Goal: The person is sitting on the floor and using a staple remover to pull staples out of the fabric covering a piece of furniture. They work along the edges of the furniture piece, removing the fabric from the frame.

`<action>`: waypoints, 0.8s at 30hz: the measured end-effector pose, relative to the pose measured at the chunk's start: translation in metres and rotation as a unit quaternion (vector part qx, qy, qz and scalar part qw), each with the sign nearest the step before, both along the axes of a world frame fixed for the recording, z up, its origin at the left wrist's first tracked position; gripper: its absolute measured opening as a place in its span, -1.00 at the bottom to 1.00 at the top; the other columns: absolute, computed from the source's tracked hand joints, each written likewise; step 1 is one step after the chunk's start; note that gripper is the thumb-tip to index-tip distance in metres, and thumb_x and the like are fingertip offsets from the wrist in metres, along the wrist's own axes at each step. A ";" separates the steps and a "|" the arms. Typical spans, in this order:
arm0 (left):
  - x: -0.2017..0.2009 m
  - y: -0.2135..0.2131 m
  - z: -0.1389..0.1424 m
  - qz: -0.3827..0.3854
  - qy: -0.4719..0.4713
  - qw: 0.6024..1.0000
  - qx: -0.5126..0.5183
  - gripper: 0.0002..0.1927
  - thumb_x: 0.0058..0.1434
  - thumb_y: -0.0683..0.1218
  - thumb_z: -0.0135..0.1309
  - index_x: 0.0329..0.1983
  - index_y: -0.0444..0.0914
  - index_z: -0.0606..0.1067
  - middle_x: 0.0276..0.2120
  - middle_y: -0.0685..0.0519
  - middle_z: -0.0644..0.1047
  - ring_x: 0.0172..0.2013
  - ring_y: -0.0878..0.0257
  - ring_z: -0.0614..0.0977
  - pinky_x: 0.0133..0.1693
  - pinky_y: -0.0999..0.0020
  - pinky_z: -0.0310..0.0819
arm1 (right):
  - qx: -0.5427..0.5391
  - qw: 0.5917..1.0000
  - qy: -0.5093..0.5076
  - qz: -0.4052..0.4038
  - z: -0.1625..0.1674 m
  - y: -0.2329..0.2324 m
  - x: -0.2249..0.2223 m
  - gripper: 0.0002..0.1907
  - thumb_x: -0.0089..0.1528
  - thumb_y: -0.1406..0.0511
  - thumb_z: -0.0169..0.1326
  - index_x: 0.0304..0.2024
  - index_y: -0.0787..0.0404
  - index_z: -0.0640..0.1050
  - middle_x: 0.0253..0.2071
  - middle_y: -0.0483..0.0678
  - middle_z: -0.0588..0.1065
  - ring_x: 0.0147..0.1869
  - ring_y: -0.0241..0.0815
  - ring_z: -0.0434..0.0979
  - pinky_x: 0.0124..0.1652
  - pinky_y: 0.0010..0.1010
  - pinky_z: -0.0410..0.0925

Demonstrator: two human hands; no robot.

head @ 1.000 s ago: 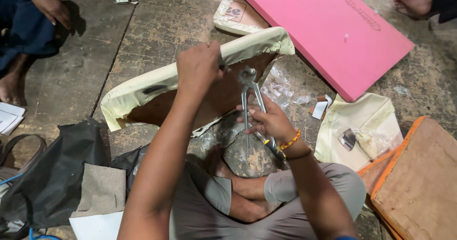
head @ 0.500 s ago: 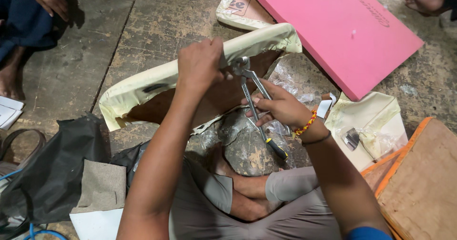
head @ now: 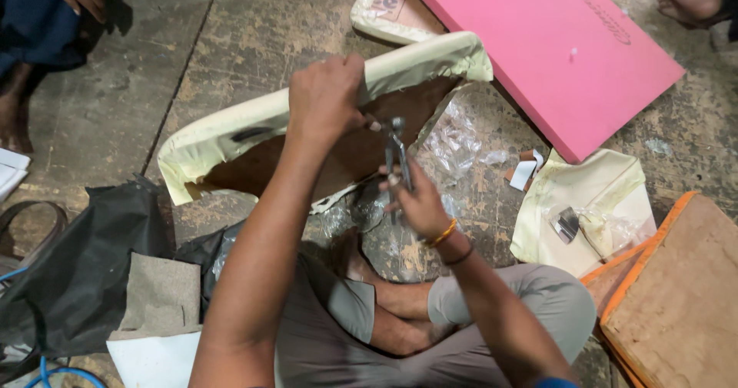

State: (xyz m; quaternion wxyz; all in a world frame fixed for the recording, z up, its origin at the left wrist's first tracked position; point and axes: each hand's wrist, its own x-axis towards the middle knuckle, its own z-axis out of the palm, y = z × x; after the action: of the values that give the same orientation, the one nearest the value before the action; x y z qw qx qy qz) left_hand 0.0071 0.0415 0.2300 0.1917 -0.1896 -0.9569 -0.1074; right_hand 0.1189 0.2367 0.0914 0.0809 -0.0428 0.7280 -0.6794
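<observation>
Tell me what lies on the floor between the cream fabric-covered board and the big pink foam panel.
In the head view, crumpled clear plastic wrap lies on the concrete floor between the cream fabric-covered board and the pink foam panel.

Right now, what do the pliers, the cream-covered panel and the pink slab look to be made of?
Pliers: bare metal, grey with a dull shine, held in the right hand.
Panel: brown board, probably wood or hardboard, wrapped at the rim in cream fabric or leatherette that puckers; the left hand grips its edge.
Pink slab: likely rigid foam, matte, flat, thick-edged.
</observation>
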 end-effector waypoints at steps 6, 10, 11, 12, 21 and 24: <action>0.004 0.000 0.002 -0.008 -0.015 1.000 0.021 -0.17 -0.47 0.24 0.59 -0.23 -0.24 0.44 -0.29 -0.11 0.59 -0.29 -0.13 0.66 -0.31 -0.02 0.54 | -0.078 0.986 -0.121 0.079 0.068 0.039 -0.026 -0.32 0.35 0.31 -0.08 0.50 0.01 0.05 0.08 0.06 0.52 -0.04 -0.16 0.64 -0.27 -0.29 0.62; 0.007 0.000 0.006 0.003 -0.027 1.000 0.013 -0.18 -0.44 0.25 0.59 -0.22 -0.23 0.45 -0.30 -0.11 0.59 -0.30 -0.12 0.67 -0.30 -0.01 0.55 | 0.028 0.989 -0.117 0.081 0.096 0.045 -0.031 -0.43 0.42 0.29 -0.06 0.50 0.10 0.23 0.00 0.17 0.58 -0.17 -0.08 0.59 -0.43 -0.34 0.37; 0.007 0.001 0.007 0.003 -0.031 0.999 0.015 -0.17 -0.44 0.25 0.59 -0.22 -0.23 0.45 -0.30 -0.10 0.59 -0.30 -0.11 0.67 -0.31 -0.01 0.55 | 0.024 0.989 -0.118 0.085 0.099 0.044 -0.031 -0.42 0.42 0.28 -0.06 0.51 0.07 0.22 -0.01 0.17 0.57 -0.18 -0.10 0.57 -0.43 -0.34 0.36; 0.007 0.001 0.008 0.003 -0.036 0.999 0.016 -0.17 -0.45 0.25 0.59 -0.21 -0.23 0.45 -0.30 -0.10 0.59 -0.29 -0.11 0.67 -0.31 0.00 0.55 | 0.020 0.989 -0.119 0.088 0.101 0.043 -0.029 -0.41 0.42 0.27 -0.06 0.52 0.05 0.21 -0.02 0.17 0.56 -0.19 -0.11 0.55 -0.43 -0.35 0.35; 0.010 0.002 0.010 0.009 -0.032 0.999 0.012 -0.18 -0.45 0.24 0.59 -0.22 -0.24 0.45 -0.30 -0.10 0.60 -0.30 -0.09 0.67 -0.30 0.02 0.56 | -0.070 0.977 -0.165 0.116 0.110 0.039 -0.027 -0.40 0.37 0.22 -0.07 0.47 0.00 0.17 0.04 0.10 0.56 -0.08 -0.09 0.65 -0.29 -0.18 0.61; 0.010 0.002 0.009 0.013 -0.038 0.999 0.008 -0.17 -0.44 0.25 0.58 -0.21 -0.25 0.45 -0.30 -0.10 0.59 -0.31 -0.10 0.67 -0.33 0.01 0.55 | -0.075 0.975 -0.177 0.107 0.107 0.046 -0.031 -0.39 0.35 0.23 -0.08 0.46 0.00 0.16 0.01 0.07 0.58 -0.12 -0.12 0.67 -0.32 -0.21 0.61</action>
State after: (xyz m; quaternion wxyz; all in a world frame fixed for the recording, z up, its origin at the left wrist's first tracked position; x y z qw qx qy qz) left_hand 0.0169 0.0436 0.2392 0.1582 -0.1720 -0.9649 -0.1195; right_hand 0.0881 0.2828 0.1981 0.2775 -0.0057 0.6403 -0.7162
